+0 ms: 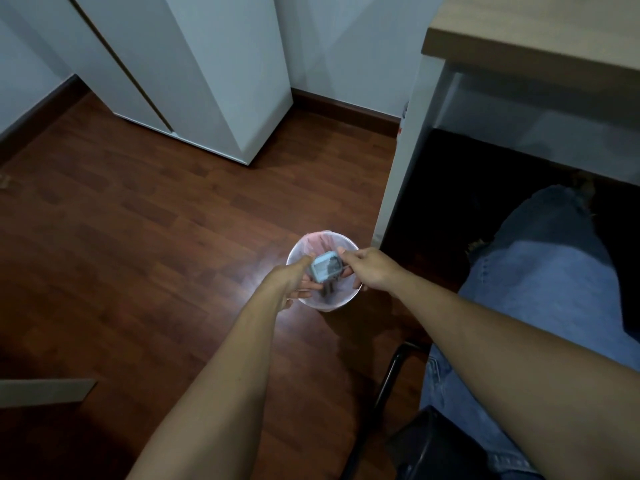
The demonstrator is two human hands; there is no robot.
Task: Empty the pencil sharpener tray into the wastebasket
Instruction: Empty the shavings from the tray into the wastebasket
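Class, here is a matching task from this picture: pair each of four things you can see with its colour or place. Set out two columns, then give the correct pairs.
Things:
1. pencil sharpener
2. wastebasket
3. floor
4. desk

Descriptions:
A. dark reddish wood boards
B. light blue, held in both hands
C. upper right, pale wooden top
D. round, on the floor, pink liner inside

Pairs: 1-B, 2-D, 3-A, 4-C
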